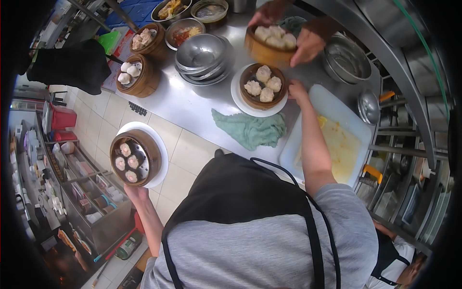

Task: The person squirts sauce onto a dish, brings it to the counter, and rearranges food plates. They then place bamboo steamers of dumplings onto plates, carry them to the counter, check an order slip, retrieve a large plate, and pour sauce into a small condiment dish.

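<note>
My left hand [137, 191] grips a white plate [163, 159] from below, out to the left over the floor. On that plate stands a bamboo steamer [153, 168] with several pink-topped dumplings [126, 149]. At the table, my right hand [298, 91] closes on the right rim of a second white plate [236, 94]; its fingertips are partly hidden. This plate bears another bamboo steamer [248, 100] with several pale, rough-topped dumplings [266, 94]. Across the table, a co-worker's hands [308, 45] hold a third bamboo steamer [264, 50] of white dumplings, just above my right hand.
A green cloth [250, 129] lies near the table's front edge. At right is a stained white cutting board [332, 144]. Stacked metal bowls [199, 55] stand mid-table, with bamboo steamers [144, 79] of buns and dumplings to their left. Shelving [91, 192] stands beyond my left arm.
</note>
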The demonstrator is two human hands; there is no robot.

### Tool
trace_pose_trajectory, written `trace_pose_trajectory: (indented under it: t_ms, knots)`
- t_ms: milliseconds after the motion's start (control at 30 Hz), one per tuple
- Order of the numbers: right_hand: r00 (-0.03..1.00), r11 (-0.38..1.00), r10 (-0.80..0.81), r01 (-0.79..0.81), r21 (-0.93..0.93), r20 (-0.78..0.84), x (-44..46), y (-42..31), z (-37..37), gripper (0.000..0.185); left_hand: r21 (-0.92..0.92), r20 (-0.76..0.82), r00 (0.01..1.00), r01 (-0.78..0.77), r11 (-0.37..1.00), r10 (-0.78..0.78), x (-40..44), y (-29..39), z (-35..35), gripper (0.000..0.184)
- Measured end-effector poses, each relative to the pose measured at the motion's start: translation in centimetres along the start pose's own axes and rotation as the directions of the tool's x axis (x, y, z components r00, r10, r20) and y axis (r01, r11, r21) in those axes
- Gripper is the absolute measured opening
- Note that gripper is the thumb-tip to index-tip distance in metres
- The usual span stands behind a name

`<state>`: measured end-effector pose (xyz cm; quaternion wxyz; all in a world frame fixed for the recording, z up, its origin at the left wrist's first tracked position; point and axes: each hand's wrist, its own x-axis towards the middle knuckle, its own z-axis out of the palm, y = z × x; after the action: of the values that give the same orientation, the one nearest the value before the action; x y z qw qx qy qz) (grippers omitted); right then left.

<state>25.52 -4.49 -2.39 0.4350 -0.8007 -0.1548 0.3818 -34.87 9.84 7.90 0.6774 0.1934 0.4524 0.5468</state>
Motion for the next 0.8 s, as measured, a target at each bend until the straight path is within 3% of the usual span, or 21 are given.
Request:
trace_pose_trajectory:
  t_ms: [33,133,400,600,733,767,800]
  knots:
    - [1.000,1.000,-0.002,0.002,0.000,0.001,0.2,0.3,0.2,0.022,-0.013,0.016,1.000,0.007,1.000,-0.007,0.2,0.0,-0.3,0.036]
    - [0.954,0.949,-0.246,0.273,0.155,-0.172,-0.1,0.2,1.1,0.028,-0.025,0.010,1.000,-0.007,1.000,0.007,0.3,-0.2,-0.4,0.036]
    - [0.971,0.855,-0.191,0.236,0.461,-0.143,1.6,1.4,1.6,0.030,-0.065,0.031,1.000,0.001,0.998,0.001,-0.5,-0.1,0.5,0.038]
    - [0.976,0.747,-0.190,0.215,0.629,-0.108,3.2,3.7,2.0,0.031,-0.009,-0.094,0.995,-0.025,1.000,0.024,-1.9,-0.3,2.3,0.038]
    - [0.971,0.662,-0.234,0.196,0.723,-0.049,3.9,4.8,2.9,0.032,-0.086,-0.036,0.999,0.015,0.996,-0.018,-1.9,-0.8,1.6,0.039]
    - [0.970,0.664,-0.240,0.190,0.723,-0.035,3.0,3.0,3.4,0.032,-0.102,-0.011,1.000,0.027,0.994,-0.028,-1.9,-0.9,1.6,0.039]
    - [0.993,0.766,-0.115,0.103,0.635,-0.023,0.8,-0.1,3.8,0.035,-0.085,-0.039,0.999,0.010,0.996,-0.013,-2.0,-1.1,1.8,0.040]
